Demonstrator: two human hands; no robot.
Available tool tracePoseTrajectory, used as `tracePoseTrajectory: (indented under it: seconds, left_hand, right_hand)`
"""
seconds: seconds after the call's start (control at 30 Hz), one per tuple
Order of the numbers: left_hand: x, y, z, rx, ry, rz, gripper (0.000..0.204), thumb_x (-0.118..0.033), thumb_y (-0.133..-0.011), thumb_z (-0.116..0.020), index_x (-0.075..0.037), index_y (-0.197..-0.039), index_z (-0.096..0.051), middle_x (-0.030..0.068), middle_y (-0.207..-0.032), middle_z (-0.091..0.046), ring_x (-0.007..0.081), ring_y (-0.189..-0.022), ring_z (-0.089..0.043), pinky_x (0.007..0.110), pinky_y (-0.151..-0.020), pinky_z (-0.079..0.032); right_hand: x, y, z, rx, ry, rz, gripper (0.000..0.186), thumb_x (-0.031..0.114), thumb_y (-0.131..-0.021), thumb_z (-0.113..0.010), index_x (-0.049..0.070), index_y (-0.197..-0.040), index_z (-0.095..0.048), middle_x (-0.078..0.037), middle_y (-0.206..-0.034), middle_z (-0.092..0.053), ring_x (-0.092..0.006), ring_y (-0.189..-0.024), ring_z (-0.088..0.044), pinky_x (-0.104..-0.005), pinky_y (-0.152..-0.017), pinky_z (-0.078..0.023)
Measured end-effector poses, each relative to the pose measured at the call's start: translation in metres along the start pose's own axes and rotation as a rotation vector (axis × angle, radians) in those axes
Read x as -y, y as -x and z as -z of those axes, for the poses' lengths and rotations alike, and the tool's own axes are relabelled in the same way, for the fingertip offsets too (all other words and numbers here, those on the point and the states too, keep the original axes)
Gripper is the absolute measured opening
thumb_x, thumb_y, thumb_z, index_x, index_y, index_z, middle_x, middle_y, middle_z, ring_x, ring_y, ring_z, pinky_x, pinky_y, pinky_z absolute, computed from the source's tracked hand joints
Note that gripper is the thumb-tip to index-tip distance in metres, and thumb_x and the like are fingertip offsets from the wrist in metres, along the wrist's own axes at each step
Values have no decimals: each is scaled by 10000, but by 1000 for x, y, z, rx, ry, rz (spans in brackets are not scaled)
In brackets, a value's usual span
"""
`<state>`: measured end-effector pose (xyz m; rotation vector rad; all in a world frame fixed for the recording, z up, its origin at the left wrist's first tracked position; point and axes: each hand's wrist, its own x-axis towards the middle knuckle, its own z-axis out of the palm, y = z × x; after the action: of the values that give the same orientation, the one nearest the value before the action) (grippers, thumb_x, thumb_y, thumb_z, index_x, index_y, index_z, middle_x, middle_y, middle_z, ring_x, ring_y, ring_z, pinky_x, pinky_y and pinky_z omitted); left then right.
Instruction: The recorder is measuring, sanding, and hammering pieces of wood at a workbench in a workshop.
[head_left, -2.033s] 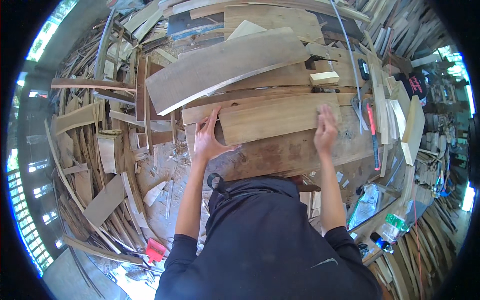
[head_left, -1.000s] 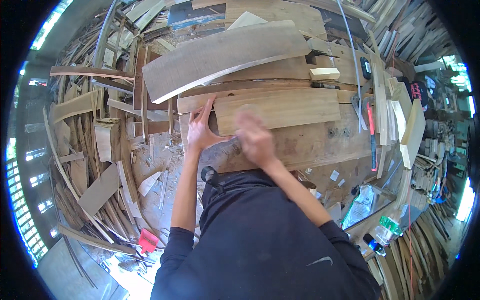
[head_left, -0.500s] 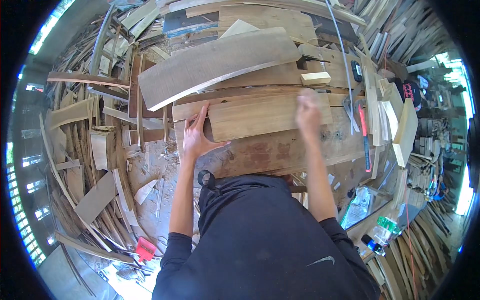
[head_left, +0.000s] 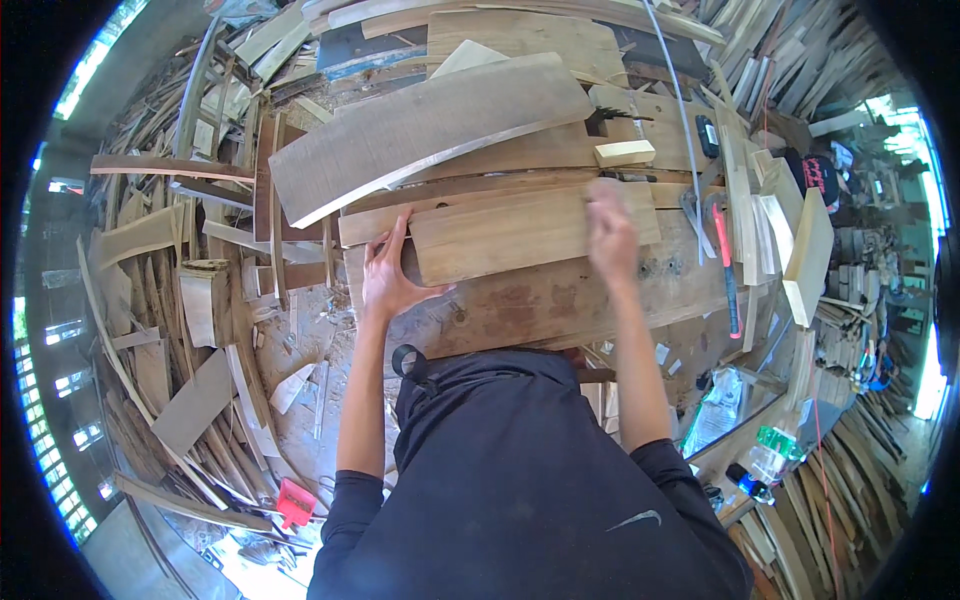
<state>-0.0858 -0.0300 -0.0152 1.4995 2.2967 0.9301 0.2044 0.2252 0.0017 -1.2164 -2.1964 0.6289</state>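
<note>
My left hand [head_left: 390,270] rests with fingers spread at the left end of a light rectangular board [head_left: 510,230], its fingertips touching a narrow plank [head_left: 370,228] behind that board. My right hand [head_left: 612,235] is on the board toward its right end, smeared by motion, so its fingers are unclear. Behind lie a large greyish board [head_left: 420,125] resting at a slant and a small pale block [head_left: 623,152]. All of these lie on the worn wooden bench [head_left: 530,315].
Offcuts and planks [head_left: 200,395] pile at the left beside a red dustpan [head_left: 296,503]. A red-and-blue-handled tool [head_left: 727,275], a long thin rod [head_left: 678,110] and upright boards [head_left: 805,260] are at the right. Wood stacks [head_left: 810,510] fill the lower right.
My right hand swept left toward my left hand, then moved back right along the board. My left hand has stayed at the board's left end.
</note>
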Motion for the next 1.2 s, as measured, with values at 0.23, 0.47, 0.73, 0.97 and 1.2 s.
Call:
tracePoseTrajectory:
  seconds: [0.23, 0.47, 0.73, 0.97, 1.2]
  left_hand:
    - [-3, -3, 0, 10, -9, 20, 1460, -528, -460, -1018, -183, -1684, -301, 186, -1339, -714, 391, -1322, -614, 497, -1197, -377]
    - [-1, -1, 0, -10, 0, 23, 1456, -535, -454, -1016, -197, -1681, -308, 159, -1332, -721, 386, -1324, -613, 495, -1194, -384]
    - [-2, -1, 2, -6, 1, 21, 1418, -530, -474, -1011, -217, -1673, -322, 170, -1312, -727, 407, -1330, -604, 499, -1204, -375]
    - [5, -6, -1, -18, 33, -34, 1425, -534, -478, -1009, -194, -1677, -317, 169, -1364, -707, 399, -1328, -610, 492, -1201, -376]
    - [-2, 0, 3, -10, 5, 6, 1420, -543, -475, -1010, -182, -1670, -334, 161, -1373, -703, 391, -1302, -631, 488, -1186, -380]
  right_hand:
    - [23, 28, -18, -81, 98, 100, 346, 231, -1106, -528, 76, -1335, -736, -172, -1444, -660, -366, -1414, -567, -455, -1217, -408]
    - [73, 82, -22, 248, -102, 287, 318, 127, -1038, -633, 87, -1332, -746, -161, -1433, -675, -330, -1442, -553, -434, -1229, -398]
    - [8, 40, 14, -120, 160, -111, 348, 203, -1101, -553, 1, -1336, -714, -198, -1432, -664, -361, -1415, -570, -429, -1197, -435]
    - [129, 81, -73, 348, -196, 505, 330, 239, -1050, -617, 124, -1332, -743, -117, -1438, -678, -275, -1447, -548, -448, -1231, -400]
    - [0, 19, 21, 245, -55, 240, 287, 191, -1066, -604, 112, -1287, -769, -109, -1446, -675, -285, -1447, -550, -435, -1238, -396]
